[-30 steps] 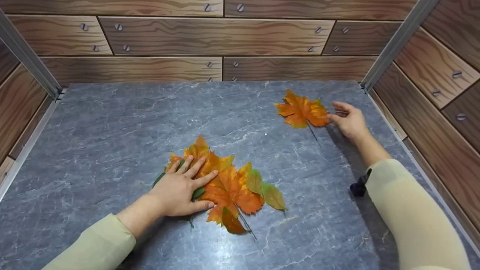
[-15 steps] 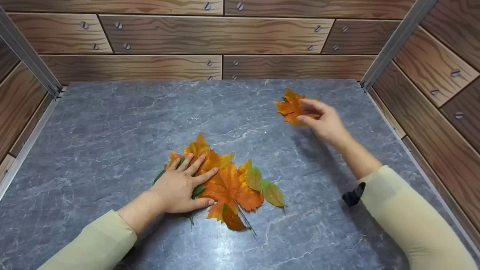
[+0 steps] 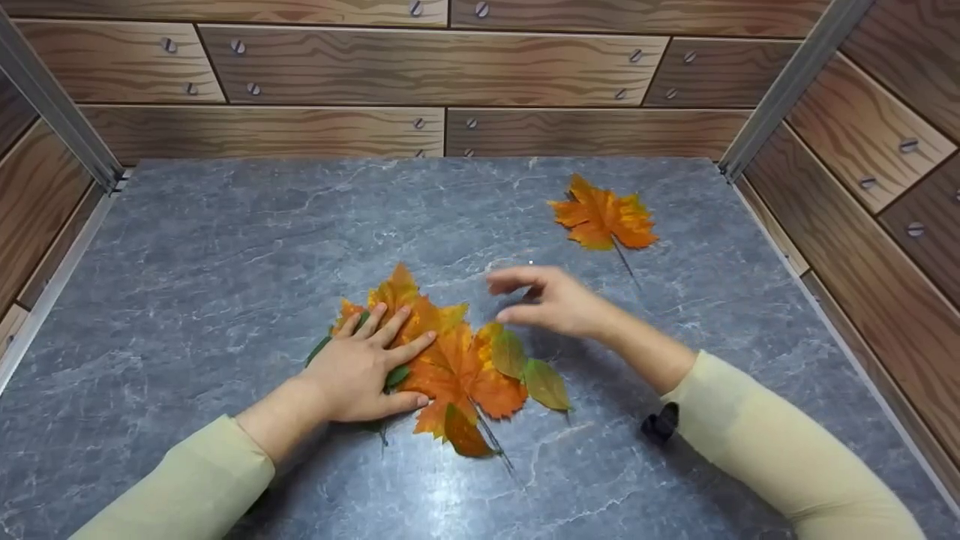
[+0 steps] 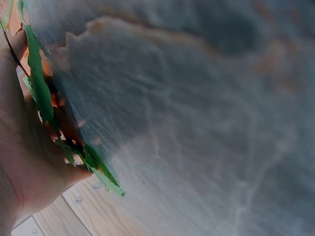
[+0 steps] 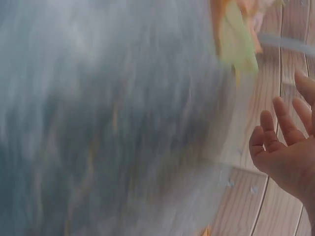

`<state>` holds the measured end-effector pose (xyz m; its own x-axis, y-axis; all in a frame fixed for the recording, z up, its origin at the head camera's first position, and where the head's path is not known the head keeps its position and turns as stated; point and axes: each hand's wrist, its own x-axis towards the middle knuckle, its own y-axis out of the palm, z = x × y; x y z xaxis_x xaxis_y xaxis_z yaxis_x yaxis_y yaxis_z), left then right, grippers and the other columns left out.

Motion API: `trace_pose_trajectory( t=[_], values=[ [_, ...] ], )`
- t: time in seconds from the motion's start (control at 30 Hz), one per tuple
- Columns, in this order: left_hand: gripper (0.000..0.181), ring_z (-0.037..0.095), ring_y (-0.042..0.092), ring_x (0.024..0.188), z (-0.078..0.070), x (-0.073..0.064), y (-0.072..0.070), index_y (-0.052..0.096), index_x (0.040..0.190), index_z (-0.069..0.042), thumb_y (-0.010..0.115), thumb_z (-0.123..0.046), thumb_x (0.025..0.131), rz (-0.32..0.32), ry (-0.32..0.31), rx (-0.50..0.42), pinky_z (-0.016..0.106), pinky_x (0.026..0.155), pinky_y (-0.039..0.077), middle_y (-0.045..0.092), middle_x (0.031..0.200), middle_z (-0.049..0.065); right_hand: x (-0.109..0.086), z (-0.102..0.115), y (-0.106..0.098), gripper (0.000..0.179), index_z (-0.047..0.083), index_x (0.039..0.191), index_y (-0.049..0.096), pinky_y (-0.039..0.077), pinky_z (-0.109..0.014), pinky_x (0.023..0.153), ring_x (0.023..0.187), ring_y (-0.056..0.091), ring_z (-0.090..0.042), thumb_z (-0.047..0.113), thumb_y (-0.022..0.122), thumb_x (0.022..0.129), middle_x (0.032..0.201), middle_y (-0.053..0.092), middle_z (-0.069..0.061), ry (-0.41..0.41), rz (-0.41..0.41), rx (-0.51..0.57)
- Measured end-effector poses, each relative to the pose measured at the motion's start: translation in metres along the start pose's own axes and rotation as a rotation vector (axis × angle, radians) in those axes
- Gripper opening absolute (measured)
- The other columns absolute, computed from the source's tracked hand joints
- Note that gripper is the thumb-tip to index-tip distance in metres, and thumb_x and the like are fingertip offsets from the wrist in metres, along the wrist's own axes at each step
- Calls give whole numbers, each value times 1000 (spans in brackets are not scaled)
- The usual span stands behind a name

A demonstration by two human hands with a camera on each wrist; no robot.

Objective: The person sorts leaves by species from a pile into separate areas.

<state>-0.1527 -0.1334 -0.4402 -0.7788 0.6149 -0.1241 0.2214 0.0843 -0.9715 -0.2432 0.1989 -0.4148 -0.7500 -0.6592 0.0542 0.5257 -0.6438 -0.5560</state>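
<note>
My left hand (image 3: pixel 360 371) lies with spread fingers on a cluster of orange and yellow artificial maple leaves (image 3: pixel 450 367) near the middle of the table. Green leaves (image 4: pixel 39 73) show under its palm in the left wrist view. At the cluster's right edge lie two yellow-green leaves (image 3: pixel 547 384), and a small reddish-brown leaf (image 3: pixel 466 433) rests at its front. My right hand (image 3: pixel 559 300) hovers just beyond the cluster's right side, fingers loosely bent and holding nothing. A separate orange maple leaf (image 3: pixel 604 217) with a dark stem lies at the back right.
The grey marbled tabletop (image 3: pixel 225 247) spreads beneath everything. Wood-patterned panels (image 3: pixel 420 64) stand behind it and on both sides, with metal corner posts (image 3: pixel 799 82). A dark wrist camera (image 3: pixel 660 424) hangs under the right sleeve.
My right hand has moved from beside the back-right maple leaf, across it, left and nearer to the cluster. That leaf has stayed in place. The left hand has kept still on the cluster.
</note>
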Motion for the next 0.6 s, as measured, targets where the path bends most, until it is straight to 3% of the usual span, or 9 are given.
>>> trace_pose_trajectory(
  t=[0.27, 0.6],
  values=[
    [87, 51, 14, 158, 0, 0, -1, 29, 169, -33, 46, -81, 98, 5, -10, 13, 69, 125, 14, 15, 175, 19, 0, 2, 24, 66, 10, 154, 58, 47, -49, 113, 130, 62, -28, 21, 85, 94, 138, 69, -8, 24, 158, -78],
    [89, 50, 13, 158, 0, 0, -1, 25, 170, -35, 45, -82, 97, 10, -23, 19, 68, 125, 13, 13, 176, 18, -4, 2, 26, 81, 13, 157, 53, 37, -54, 116, 135, 53, -30, 33, 91, 88, 141, 67, -2, -12, 212, -232]
  ],
)
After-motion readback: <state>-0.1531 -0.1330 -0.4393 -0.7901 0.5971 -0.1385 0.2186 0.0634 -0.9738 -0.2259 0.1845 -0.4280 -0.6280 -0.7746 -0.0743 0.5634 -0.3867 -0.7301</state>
